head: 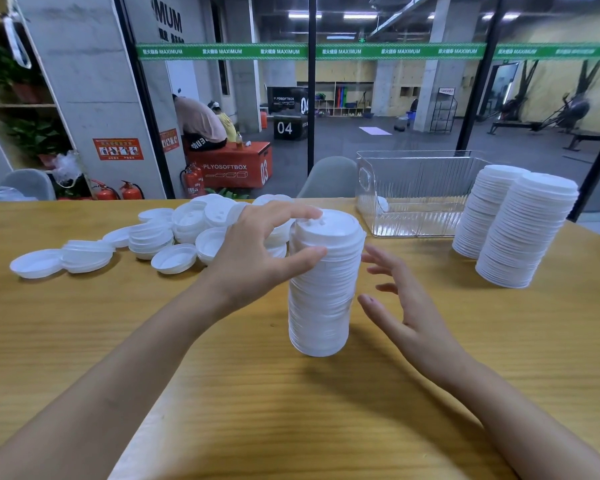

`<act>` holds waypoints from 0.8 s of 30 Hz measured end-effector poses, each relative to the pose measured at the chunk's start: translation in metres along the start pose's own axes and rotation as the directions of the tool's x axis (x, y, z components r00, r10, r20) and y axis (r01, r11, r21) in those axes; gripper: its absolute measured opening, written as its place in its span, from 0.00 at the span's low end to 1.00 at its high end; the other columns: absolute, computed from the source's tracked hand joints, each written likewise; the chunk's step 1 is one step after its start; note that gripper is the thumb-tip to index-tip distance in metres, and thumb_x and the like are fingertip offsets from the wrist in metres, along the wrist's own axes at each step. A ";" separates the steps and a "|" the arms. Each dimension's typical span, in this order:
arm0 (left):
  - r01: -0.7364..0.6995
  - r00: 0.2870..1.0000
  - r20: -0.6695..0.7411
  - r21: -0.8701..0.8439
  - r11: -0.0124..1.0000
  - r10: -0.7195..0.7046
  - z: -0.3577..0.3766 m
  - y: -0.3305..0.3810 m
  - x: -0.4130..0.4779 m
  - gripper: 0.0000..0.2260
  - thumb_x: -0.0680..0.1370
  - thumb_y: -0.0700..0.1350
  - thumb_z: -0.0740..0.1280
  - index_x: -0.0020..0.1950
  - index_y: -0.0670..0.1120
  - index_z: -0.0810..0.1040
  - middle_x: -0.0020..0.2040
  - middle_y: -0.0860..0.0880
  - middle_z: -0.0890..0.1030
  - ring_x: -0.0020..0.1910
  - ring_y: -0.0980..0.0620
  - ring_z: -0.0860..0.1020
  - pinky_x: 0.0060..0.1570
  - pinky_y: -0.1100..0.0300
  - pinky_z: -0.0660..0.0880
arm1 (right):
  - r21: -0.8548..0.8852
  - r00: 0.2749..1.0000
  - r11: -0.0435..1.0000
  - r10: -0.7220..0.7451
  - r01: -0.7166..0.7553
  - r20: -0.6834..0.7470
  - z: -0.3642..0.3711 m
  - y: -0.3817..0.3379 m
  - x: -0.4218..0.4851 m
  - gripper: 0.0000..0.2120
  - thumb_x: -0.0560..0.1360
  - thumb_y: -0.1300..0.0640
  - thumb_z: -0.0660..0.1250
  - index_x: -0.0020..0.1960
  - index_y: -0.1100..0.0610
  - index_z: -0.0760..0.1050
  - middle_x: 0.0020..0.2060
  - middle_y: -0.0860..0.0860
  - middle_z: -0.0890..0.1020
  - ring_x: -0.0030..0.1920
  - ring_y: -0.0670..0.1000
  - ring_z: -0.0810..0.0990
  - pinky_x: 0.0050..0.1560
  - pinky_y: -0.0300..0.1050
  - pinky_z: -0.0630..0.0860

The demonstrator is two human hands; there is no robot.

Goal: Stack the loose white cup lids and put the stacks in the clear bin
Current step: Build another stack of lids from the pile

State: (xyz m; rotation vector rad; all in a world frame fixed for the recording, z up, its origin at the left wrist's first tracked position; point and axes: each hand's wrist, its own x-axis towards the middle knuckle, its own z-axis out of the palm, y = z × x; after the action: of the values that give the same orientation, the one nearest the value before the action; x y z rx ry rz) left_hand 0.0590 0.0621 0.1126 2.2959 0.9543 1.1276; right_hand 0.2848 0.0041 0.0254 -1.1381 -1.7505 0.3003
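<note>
From my seat at the remote feed, the left hand (pixel 257 251) reaches in from the lower left, forearm running diagonally across the table (pixel 291 410). Its forefinger lies nearly straight on the rim of the top lid, and its thumb presses the side of the centre stack (pixel 323 289) a little lower down. The fingers are spread and relaxed, touching rather than curled round. The right hand (pixel 406 306) stands on edge just beside the stack's right side, palm facing it and fingers wide and splayed, holding nothing. I cannot tell whether its fingertips brush the lids. The centre stack stands upright on the table between the two hands, and its middle is blurred, so I cannot make out single lids there. The loose lids (pixel 174 237) lie in a heap to the left, partly covered by the left hand. The clear bin (pixel 416 192) sits at the far edge of the table, behind and right of the centre stack. Its right end is hidden by two tall stacks (pixel 527 233) that stand touching each other on the table. Something small and white shows low at the bin's left end; I cannot say what it is. Both forearms are cut off by the bottom edge.
</note>
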 end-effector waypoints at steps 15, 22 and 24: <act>0.244 0.960 0.124 0.062 0.968 -0.250 0.038 -0.062 -0.048 0.40 0.59 0.69 0.72 0.69 0.64 0.65 0.62 0.59 0.76 0.64 0.59 0.71 0.67 0.49 0.68 | -0.129 0.960 0.968 0.233 -0.214 0.155 0.013 0.017 -0.003 0.45 0.62 0.29 0.69 0.74 0.33 0.51 0.65 0.41 0.73 0.66 0.39 0.67 0.66 0.40 0.66; 0.277 0.914 0.242 0.217 0.936 -0.327 0.059 -0.064 -0.055 0.46 0.55 0.69 0.65 0.72 0.58 0.62 0.63 0.58 0.76 0.63 0.55 0.68 0.65 0.52 0.66 | -0.243 0.922 0.947 0.275 -0.211 0.271 0.026 0.019 -0.005 0.46 0.63 0.40 0.77 0.73 0.38 0.54 0.60 0.40 0.76 0.66 0.45 0.68 0.66 0.49 0.68; 0.295 0.919 0.224 0.160 0.942 -0.325 0.062 -0.064 -0.053 0.47 0.54 0.69 0.66 0.72 0.56 0.64 0.61 0.56 0.78 0.64 0.54 0.70 0.65 0.51 0.67 | -0.207 0.927 0.951 0.279 -0.230 0.249 0.028 0.020 -0.003 0.45 0.63 0.42 0.78 0.74 0.42 0.58 0.56 0.39 0.76 0.65 0.47 0.70 0.65 0.51 0.69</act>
State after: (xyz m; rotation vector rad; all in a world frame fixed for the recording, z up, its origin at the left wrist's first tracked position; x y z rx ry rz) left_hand 0.0605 0.0632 0.0086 2.2080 1.2605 0.6498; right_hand 0.2733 0.0205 -0.0028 -1.5174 -1.8989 0.4911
